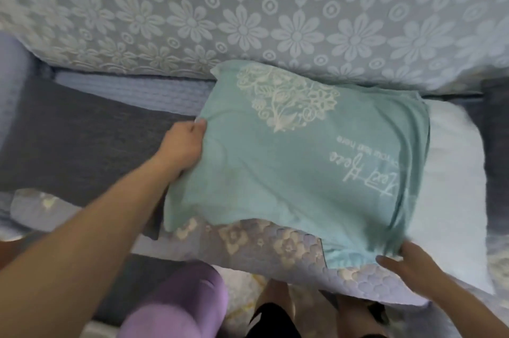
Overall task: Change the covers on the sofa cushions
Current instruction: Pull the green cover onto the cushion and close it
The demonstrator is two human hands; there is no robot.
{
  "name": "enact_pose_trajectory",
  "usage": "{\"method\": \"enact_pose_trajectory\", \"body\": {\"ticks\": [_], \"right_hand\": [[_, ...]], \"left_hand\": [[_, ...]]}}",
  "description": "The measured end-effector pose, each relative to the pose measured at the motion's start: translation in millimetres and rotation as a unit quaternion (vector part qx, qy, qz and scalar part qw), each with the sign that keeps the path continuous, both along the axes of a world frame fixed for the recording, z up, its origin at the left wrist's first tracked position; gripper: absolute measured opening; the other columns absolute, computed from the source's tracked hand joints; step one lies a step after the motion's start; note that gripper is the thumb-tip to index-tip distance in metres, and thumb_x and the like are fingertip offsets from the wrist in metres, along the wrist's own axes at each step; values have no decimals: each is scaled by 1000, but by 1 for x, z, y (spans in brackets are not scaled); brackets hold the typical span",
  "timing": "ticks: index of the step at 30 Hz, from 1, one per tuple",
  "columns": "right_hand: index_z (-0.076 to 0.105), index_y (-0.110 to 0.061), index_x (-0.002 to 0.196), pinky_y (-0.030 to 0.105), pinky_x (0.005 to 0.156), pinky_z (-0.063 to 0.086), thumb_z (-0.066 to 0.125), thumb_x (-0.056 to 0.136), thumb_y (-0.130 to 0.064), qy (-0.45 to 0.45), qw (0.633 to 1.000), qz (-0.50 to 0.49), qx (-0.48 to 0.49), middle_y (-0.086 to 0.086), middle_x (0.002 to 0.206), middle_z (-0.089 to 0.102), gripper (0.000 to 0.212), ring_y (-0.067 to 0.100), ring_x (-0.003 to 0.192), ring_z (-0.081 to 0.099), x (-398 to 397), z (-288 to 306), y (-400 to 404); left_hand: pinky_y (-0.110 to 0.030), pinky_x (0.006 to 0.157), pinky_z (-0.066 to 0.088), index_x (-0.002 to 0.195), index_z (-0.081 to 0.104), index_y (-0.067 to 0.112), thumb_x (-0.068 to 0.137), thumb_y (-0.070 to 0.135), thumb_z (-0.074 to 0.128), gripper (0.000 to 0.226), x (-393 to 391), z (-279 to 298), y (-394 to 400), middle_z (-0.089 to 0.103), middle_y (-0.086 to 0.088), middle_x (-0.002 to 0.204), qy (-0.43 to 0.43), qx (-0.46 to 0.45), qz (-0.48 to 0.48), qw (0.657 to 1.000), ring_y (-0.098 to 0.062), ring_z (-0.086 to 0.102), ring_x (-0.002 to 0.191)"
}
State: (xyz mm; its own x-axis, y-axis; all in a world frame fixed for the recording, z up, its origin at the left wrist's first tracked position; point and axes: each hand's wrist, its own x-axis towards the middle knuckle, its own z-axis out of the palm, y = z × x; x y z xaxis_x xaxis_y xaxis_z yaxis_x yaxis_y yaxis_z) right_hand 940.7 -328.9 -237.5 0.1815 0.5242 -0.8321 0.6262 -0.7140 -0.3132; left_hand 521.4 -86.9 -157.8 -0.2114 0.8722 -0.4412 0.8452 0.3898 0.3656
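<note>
The left hand (184, 142) has its grip closed on the far left corner of the teal cover (297, 161), thumb on top of the cloth and fingers curled underneath, pinching the fabric. Its bare forearm reaches in from the lower left, stretched nearly straight toward the sofa back. The right hand (407, 260) meets the cover's near right corner; its fingers lie fairly straight along the hem, and whether they pinch the cloth cannot be told through the blur. That forearm comes in from the lower right. The cover, printed with a pale floral heart and script lettering, lies spread on the sofa seat over a white cushion (454, 172), which sticks out bare at the cover's right side. To the left on the seat lies a dark grey cloth (82, 128). Behind stands the sofa back (248, 7) in pale blue flowered fabric, and a quilted flowered throw (248, 238) hangs over the seat's front edge
</note>
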Motion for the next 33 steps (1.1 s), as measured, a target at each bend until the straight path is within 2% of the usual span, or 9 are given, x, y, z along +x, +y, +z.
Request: {"method": "enact_pose_trajectory", "body": {"ticks": [6, 13, 15, 17, 20, 23, 25, 29, 33], "right_hand": [[68, -27, 107, 45, 65, 58, 40, 96, -40, -221, 963, 92, 122, 7, 88, 73, 33, 36, 72, 67, 34, -8, -19], [55, -29, 83, 27, 65, 37, 46, 91, -52, -113, 968, 170, 149, 10, 67, 63, 26, 38, 59, 65, 34, 11, -81], [56, -40, 65, 27, 70, 42, 65, 81, -65, -99, 989, 95, 46, 3, 77, 65, 30, 28, 77, 68, 24, 28, -76], [67, -47, 69, 29, 76, 46, 84, 80, -29, 20, 995, -70, 68, -4, 89, 71, 27, 16, 87, 67, -3, 50, -42], [64, -27, 110, 34, 75, 52, 68, 93, -9, 195, 930, -282, 134, 2, 95, 77, 25, 14, 82, 72, -15, 65, 53], [61, -21, 98, 25, 57, 51, 59, 97, -12, 264, 849, -425, 167, 1, 74, 72, 9, 16, 64, 66, -9, 62, 158], [64, -17, 97, 22, 52, 51, 59, 96, -19, 221, 852, -454, 134, 4, 75, 71, 6, 15, 55, 64, 6, 41, 214], [61, -10, 125, 40, 80, 59, 59, 94, -35, 92, 941, -324, 30, 16, 112, 67, 40, 32, 93, 68, 16, -21, 279], [46, -7, 140, 41, 102, 43, 46, 97, -10, -114, 980, -90, 136, 23, 138, 54, 44, 39, 127, 52, 34, -37, 282]], "left_hand": [[-47, 85, 47, 103, 66, -2, 109, 42, 29, 58, -49, 39, 33, 66, -30, 108, 185, 29, -114, 976, -46, 62, 101], [-43, 85, 55, 106, 67, 17, 98, 40, 39, 36, -68, -25, -75, 66, -10, 109, 230, -251, -101, 935, -33, 66, 96], [-44, 79, 56, 97, 61, 16, 99, 27, 45, 20, -59, -24, -101, 60, -9, 103, 214, -210, -69, 952, -31, 63, 86], [-48, 82, 52, 109, 58, 14, 99, 25, 49, 17, -30, -31, -101, 53, -11, 110, 157, -46, -67, 984, -35, 56, 96], [-49, 101, 46, 131, 58, 12, 99, 31, 47, 38, 38, -52, -72, 56, -17, 127, 91, 111, -156, 977, -37, 51, 115], [-50, 104, 46, 136, 60, 14, 100, 37, 39, 47, 103, -72, -53, 58, -22, 134, 76, 143, -257, 953, -42, 53, 121], [-51, 106, 44, 139, 57, 18, 102, 42, 35, 50, 127, -84, -47, 56, -20, 139, 83, 124, -293, 944, -42, 52, 126], [-51, 110, 40, 142, 53, 20, 103, 45, 31, 51, 138, -95, -43, 55, -15, 140, 82, 123, -284, 947, -37, 50, 129], [-50, 113, 38, 146, 51, 22, 102, 50, 22, 59, 125, -99, -35, 52, -14, 147, 92, 102, -291, 947, -35, 46, 136]]}}
